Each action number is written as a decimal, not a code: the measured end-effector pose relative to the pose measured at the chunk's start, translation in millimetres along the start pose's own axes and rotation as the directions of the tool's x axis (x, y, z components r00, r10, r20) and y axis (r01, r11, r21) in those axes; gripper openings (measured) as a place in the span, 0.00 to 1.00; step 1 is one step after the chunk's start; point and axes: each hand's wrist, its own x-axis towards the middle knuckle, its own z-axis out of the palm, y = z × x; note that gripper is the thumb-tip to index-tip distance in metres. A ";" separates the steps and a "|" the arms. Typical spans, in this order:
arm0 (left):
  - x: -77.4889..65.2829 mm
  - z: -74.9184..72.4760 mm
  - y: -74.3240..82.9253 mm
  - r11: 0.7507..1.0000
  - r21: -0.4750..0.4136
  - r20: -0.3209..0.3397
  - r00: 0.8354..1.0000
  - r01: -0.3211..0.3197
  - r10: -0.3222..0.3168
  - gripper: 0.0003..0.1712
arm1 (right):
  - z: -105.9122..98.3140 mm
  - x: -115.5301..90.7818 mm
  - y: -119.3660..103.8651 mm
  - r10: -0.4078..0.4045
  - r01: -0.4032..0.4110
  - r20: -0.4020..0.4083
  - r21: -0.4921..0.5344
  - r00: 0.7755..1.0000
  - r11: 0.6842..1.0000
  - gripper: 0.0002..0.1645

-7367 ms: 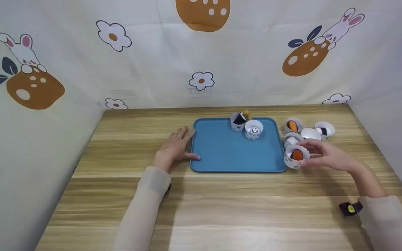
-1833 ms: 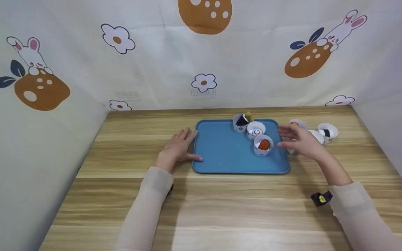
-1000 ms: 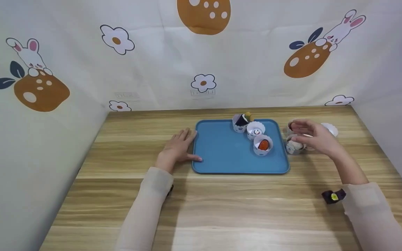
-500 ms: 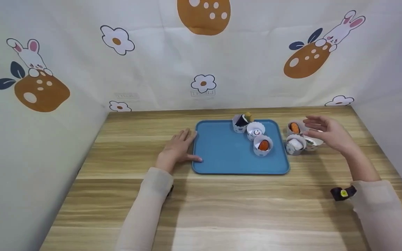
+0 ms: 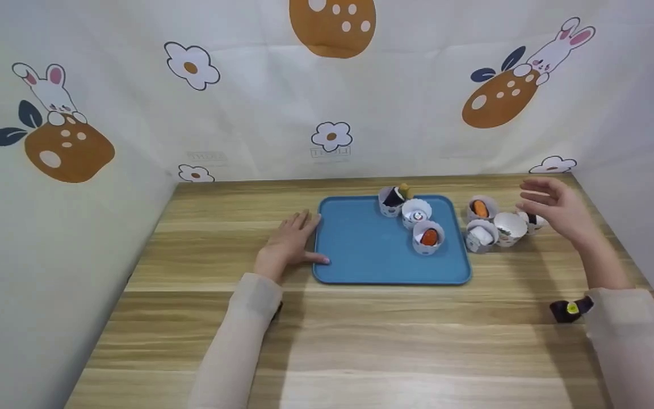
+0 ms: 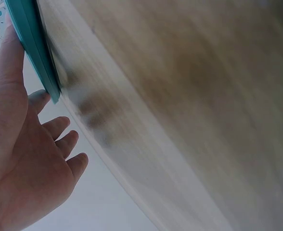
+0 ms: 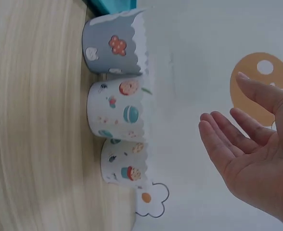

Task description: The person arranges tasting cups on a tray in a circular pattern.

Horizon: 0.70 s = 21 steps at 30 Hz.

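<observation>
The spread left hand [image 5: 288, 238] touched a tray [image 5: 361, 247] whose front cup [image 5: 425, 249] held an orange lump [image 5: 430, 237]; the right hand [image 5: 560, 211] hung near more cups [image 5: 508, 240], thumb and fingers apart.

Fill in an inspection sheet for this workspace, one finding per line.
Surface: wood-grain tabletop, bearing a blue tray.
Cups on the tray: three, including the cup with a dark-and-white piece and the cup with a red-orange piece.
Cups right of the tray: four, bunched; the rearmost on the right is partly hidden by the right hand.
Clutter: nothing seen.
Left hand: at the tray's left edge, thumb over the rim.
Right hand: raised near the right-hand cups, holding nothing.
Wrists: dark item with a yellow spot beside the right sleeve; cannot tell what it is.
Cables: nothing seen.
Surroundings: pale sheeting printed with flowers and rabbits.
</observation>
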 end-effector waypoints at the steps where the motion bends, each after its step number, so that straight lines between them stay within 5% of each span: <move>1: -0.1 0.0 0.0 1.000 -0.001 -0.001 1.000 0.001 -0.001 0.62 | -1.6 -0.2 1.8 0.001 -0.001 -0.013 0.000 1.000 1.000 0.23; 21: 2.3 0.9 -1.4 1.000 0.018 0.011 1.000 0.012 -0.012 0.62 | -21.7 4.5 42.2 0.091 -0.100 -0.090 -0.098 0.992 0.990 0.36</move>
